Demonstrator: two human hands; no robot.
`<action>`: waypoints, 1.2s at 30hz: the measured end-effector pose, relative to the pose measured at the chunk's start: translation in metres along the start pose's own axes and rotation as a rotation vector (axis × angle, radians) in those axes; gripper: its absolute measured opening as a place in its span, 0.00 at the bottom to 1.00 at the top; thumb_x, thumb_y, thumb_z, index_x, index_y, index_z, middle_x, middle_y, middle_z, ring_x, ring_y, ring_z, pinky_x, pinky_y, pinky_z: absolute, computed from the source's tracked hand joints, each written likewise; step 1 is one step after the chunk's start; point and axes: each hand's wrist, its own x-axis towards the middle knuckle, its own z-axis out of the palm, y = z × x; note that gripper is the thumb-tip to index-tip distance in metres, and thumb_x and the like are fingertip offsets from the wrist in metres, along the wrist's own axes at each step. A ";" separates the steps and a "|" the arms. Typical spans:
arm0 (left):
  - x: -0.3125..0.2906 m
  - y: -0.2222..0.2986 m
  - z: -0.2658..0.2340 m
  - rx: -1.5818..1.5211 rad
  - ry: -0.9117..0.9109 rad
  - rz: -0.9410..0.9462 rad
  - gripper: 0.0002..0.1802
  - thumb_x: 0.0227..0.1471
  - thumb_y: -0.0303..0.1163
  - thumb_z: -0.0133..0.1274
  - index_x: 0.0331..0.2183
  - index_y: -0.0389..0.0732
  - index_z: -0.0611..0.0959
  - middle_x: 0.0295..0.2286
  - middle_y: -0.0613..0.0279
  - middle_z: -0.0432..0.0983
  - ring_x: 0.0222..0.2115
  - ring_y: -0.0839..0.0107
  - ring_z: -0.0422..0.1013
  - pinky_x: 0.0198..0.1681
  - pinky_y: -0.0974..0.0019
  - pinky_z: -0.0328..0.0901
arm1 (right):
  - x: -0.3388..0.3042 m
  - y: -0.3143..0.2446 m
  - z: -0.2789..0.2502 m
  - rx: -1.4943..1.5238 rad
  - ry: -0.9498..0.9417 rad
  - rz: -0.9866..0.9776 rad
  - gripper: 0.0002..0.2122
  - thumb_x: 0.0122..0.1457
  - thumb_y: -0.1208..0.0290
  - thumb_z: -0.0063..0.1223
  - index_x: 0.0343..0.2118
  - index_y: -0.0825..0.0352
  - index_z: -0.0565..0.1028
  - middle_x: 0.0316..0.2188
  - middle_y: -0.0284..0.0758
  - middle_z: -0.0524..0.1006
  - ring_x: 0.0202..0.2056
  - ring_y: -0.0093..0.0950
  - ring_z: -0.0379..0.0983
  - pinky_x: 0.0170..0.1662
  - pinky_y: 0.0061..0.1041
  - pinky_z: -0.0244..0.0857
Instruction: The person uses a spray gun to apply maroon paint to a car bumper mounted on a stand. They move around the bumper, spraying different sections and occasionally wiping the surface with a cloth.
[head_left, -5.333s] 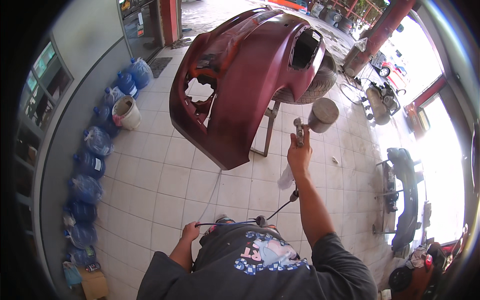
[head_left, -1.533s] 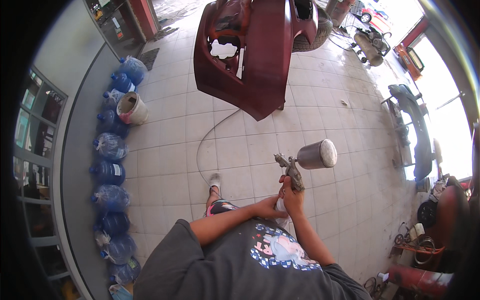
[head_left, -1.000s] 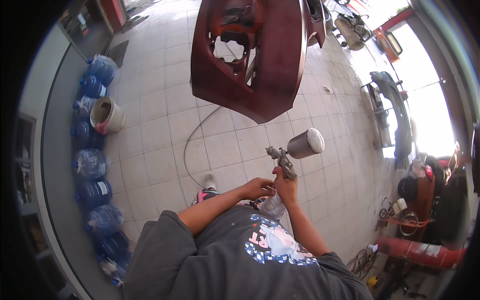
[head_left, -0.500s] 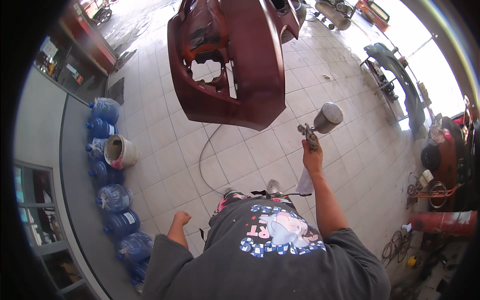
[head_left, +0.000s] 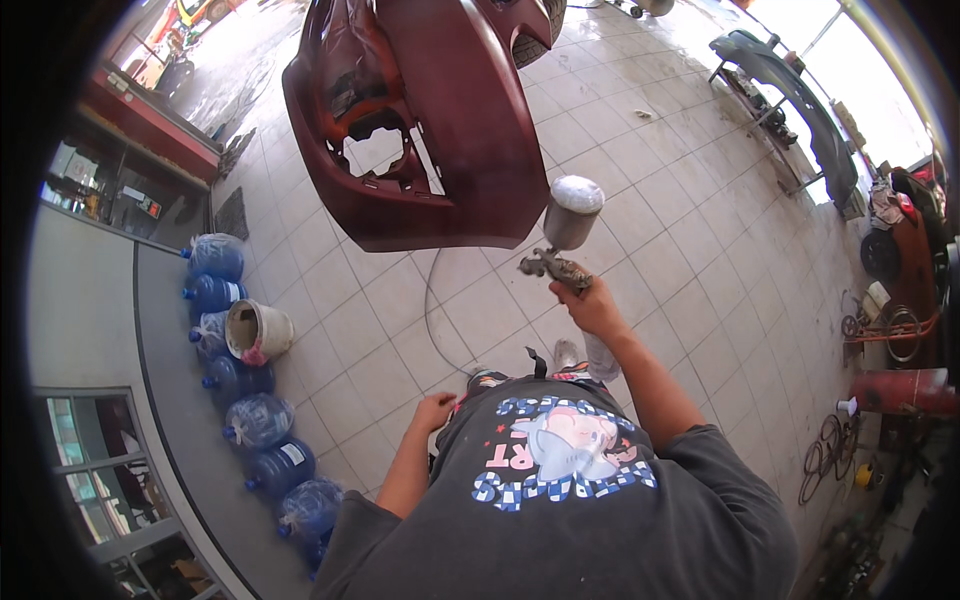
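Note:
My right hand (head_left: 588,300) is wrapped round the handle of a metal spray gun (head_left: 556,268), held out in front of me. Its grey cup with a whitish top (head_left: 575,212) stands above the gun body. Just beyond, a dark red car bumper (head_left: 480,150) hangs or rests raised over the floor, with an opening in its left part. The gun's front points left, below the bumper's lower right corner and apart from it. Beside my waist, my left hand (head_left: 436,410) has its fingers curled in by the shirt's edge; anything inside them is hidden.
Blue water jugs (head_left: 280,467) line the left wall, with a dirty white bucket (head_left: 258,332) beside them. A thin hose (head_left: 428,300) crosses the tiled floor toward my feet. On the right are a dark bumper on a stand (head_left: 800,110), a red cylinder (head_left: 900,391) and coiled hose (head_left: 828,455).
My right hand has swung the spray gun leftward, closer to the bumper's lower corner, turning it so the cup stands above. My left hand has come in toward my waist. The view has shifted.

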 end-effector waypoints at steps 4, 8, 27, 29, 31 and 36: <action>0.013 0.007 -0.026 -0.225 0.046 -0.011 0.18 0.57 0.37 0.58 0.47 0.38 0.85 0.36 0.59 0.83 0.35 0.71 0.79 0.39 0.66 0.70 | 0.018 0.002 -0.015 -0.103 0.253 -0.171 0.16 0.62 0.66 0.60 0.52 0.62 0.76 0.34 0.44 0.81 0.35 0.38 0.78 0.43 0.32 0.70; 0.007 -0.036 -0.044 -0.218 0.092 -0.135 0.18 0.56 0.34 0.59 0.46 0.36 0.85 0.34 0.57 0.84 0.33 0.71 0.80 0.38 0.67 0.72 | 0.031 -0.017 -0.030 -0.188 0.423 -0.181 0.18 0.63 0.62 0.58 0.55 0.59 0.74 0.35 0.46 0.81 0.39 0.46 0.78 0.43 0.36 0.70; 0.075 0.064 -0.029 -0.065 -0.104 0.112 0.18 0.58 0.37 0.58 0.46 0.37 0.85 0.36 0.59 0.84 0.35 0.72 0.79 0.38 0.66 0.72 | 0.037 -0.046 0.012 -0.060 0.231 -0.269 0.17 0.63 0.64 0.60 0.52 0.62 0.76 0.36 0.43 0.82 0.38 0.34 0.78 0.45 0.32 0.70; 0.072 0.104 -0.026 -0.079 -0.120 0.159 0.18 0.58 0.37 0.58 0.46 0.37 0.85 0.37 0.58 0.84 0.36 0.72 0.79 0.40 0.66 0.72 | 0.047 -0.049 -0.008 -0.127 0.313 -0.275 0.17 0.63 0.63 0.61 0.52 0.62 0.76 0.37 0.44 0.82 0.39 0.37 0.79 0.45 0.32 0.70; 0.066 0.133 -0.024 -0.098 -0.156 0.159 0.18 0.57 0.38 0.59 0.46 0.39 0.85 0.38 0.57 0.84 0.36 0.71 0.79 0.42 0.66 0.72 | 0.052 -0.057 -0.025 -0.231 0.379 -0.261 0.20 0.63 0.62 0.59 0.56 0.59 0.74 0.39 0.47 0.82 0.42 0.47 0.79 0.45 0.36 0.70; 0.071 0.173 -0.010 0.047 -0.296 0.350 0.21 0.55 0.39 0.61 0.48 0.40 0.84 0.41 0.53 0.83 0.43 0.64 0.79 0.49 0.62 0.71 | 0.060 -0.072 -0.011 -0.351 0.527 -0.191 0.25 0.64 0.58 0.57 0.63 0.53 0.65 0.36 0.50 0.81 0.42 0.55 0.76 0.42 0.44 0.69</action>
